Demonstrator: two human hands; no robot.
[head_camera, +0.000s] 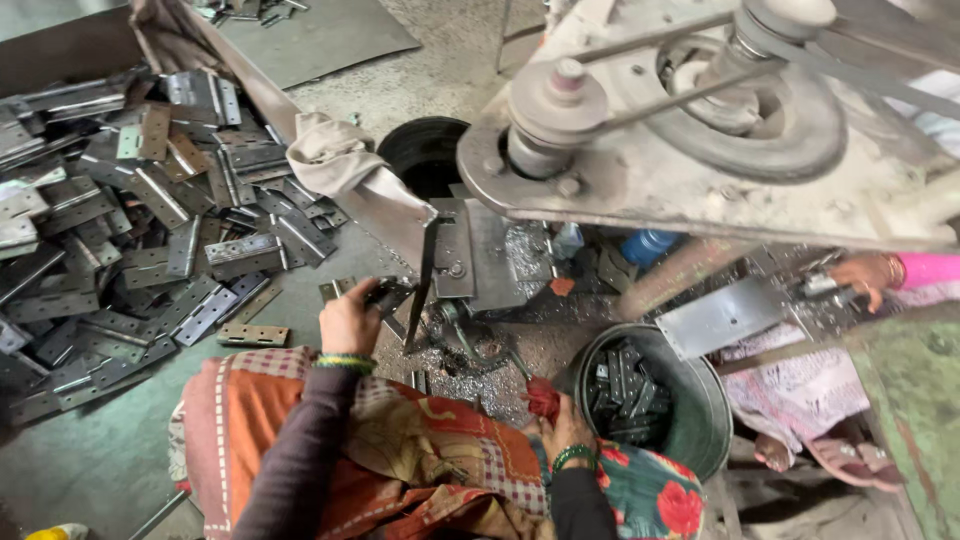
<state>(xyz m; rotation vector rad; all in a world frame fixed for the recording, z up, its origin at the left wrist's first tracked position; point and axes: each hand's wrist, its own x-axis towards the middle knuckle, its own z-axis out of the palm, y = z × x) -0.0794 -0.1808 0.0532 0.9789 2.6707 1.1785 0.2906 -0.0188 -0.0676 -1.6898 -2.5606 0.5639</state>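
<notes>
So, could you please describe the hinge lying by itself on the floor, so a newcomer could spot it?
Start from the big pile of grey hinges on the left. Just below its lower right edge, a single hinge lies flat, left of the left hand. It is brownish and apart from the pile.

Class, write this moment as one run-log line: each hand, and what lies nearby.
left hand: on hinge at press | right hand: on red handle | bucket: holds hinges | hinge pile: left

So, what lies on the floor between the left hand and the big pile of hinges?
In the head view, a single flat hinge lies between the left hand and the hinge pile, on otherwise bare floor.
</notes>
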